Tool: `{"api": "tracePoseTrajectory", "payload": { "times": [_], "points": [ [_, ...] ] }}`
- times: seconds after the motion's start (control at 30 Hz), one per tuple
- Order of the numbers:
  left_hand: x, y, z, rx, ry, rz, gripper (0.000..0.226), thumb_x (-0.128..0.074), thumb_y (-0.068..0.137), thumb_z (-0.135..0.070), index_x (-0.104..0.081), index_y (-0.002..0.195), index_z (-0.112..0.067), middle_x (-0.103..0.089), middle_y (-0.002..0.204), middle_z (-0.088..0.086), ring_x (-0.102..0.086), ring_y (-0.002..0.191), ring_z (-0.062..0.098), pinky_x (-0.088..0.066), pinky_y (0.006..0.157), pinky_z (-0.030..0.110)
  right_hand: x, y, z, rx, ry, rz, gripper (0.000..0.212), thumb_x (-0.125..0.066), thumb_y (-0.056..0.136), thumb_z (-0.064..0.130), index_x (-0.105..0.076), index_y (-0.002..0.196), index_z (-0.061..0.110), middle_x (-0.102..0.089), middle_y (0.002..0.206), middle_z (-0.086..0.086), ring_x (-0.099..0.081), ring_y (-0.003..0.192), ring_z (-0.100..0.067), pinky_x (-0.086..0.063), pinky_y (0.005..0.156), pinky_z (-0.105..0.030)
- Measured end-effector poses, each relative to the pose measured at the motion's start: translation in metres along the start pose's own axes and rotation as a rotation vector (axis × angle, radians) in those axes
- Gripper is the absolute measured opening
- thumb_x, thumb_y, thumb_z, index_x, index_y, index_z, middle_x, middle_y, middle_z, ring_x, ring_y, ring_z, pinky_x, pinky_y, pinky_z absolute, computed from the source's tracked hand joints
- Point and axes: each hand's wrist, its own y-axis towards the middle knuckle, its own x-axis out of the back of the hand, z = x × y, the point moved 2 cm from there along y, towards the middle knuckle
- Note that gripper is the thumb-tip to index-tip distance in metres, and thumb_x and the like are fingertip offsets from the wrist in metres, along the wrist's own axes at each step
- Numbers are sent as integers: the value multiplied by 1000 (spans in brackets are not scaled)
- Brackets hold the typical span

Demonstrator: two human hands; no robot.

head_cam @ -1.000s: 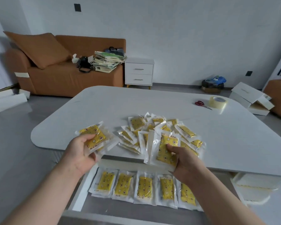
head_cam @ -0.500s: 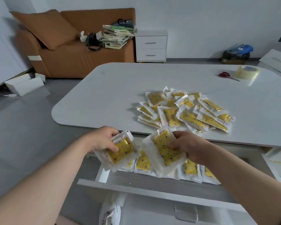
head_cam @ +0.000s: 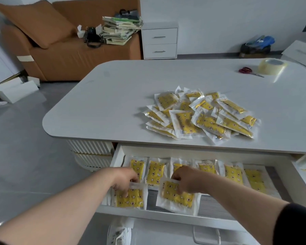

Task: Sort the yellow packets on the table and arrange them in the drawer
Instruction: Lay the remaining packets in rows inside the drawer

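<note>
left hand (head_cam: 125, 180) gripping left packet (head_cam: 131, 200); right hand (head_cam: 188, 181), right packet (head_cam: 177, 200) — drawer (head_cam: 166, 216)

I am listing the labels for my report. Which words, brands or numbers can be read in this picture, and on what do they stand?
No text is readable.
Pile of packets on the table: pattern only; one small bluish mark, too small to read.
Left packet and right packet in the drawer: pattern only.
Stack of books: print blurred.
</note>
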Motion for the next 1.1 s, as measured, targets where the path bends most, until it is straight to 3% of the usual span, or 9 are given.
{"api": "tracePoseTrajectory", "payload": {
  "times": [0.1,0.27,0.33,0.47,0.57,0.63,0.87,1.0,1.1],
  "points": [
    [-8,1,0,10,-6,-37,68,-69,83,-2,-44,144,-21,-51,139,1,-58,110,21,-50,84,28,-7,8,5,35,13,14,32,-70,83,6,-69,114,17,-64,95,3,-56,74,-9,-46,66,-22],
    [-12,5,1,13,-44,-133,40,-59,86,-3,-63,122,-20,-61,108,-1,-61,86,15,-52,66,25,-21,19,11,80,27,48,39,-72,84,7,-67,120,20,-64,102,5,-59,92,-15,-45,79,-25],
    [-13,5,2,10,-65,-187,37,-57,88,-3,-65,119,-22,-62,109,-2,-60,82,13,-50,63,24,-27,22,12,86,41,54,41,-73,84,8,-67,122,21,-66,106,4,-60,95,-16,-46,82,-26],
    [-20,9,6,5,-58,-245,42,-59,90,-2,-64,124,-26,-62,122,-2,-58,93,15,-50,73,25,-30,25,8,90,53,43,39,-72,85,10,-67,123,21,-68,111,0,-60,91,-16,-48,79,-25],
    [-22,11,7,0,-58,-263,42,-59,90,-2,-64,125,-25,-63,121,-2,-57,89,14,-48,72,25,-33,27,8,90,67,24,36,-74,85,20,-67,120,21,-69,111,1,-63,94,-16,-51,83,-26],
    [-23,12,7,-3,-59,-279,43,-60,89,-2,-64,125,-27,-63,122,-3,-60,97,16,-53,81,29,-35,29,10,67,77,-20,31,-72,87,24,-69,118,21,-69,108,1,-65,93,-16,-55,84,-27],
    [-26,15,8,-18,-29,-322,41,-65,88,-5,-66,122,-26,-65,123,-1,-62,108,20,-53,93,36,-38,38,17,-21,129,-136,24,-74,87,22,-73,111,21,-65,90,6,-60,77,-9,-47,63,-17],
    [-25,12,4,-22,20,-321,32,-64,88,-7,-68,113,-25,-66,110,-2,-62,98,19,-54,87,37,-38,38,21,-2,-17,-151,26,-72,88,29,-70,112,19,-67,100,0,-60,80,-13,-51,65,-20],
    [-21,10,6,-21,-14,-317,27,-62,90,-11,-67,112,-25,-65,109,-4,-62,98,17,-54,88,36,-34,31,16,-18,-115,-218,31,-66,92,36,-65,117,18,-66,111,-2,-64,95,-18,-56,81,-29]
  ]
}}
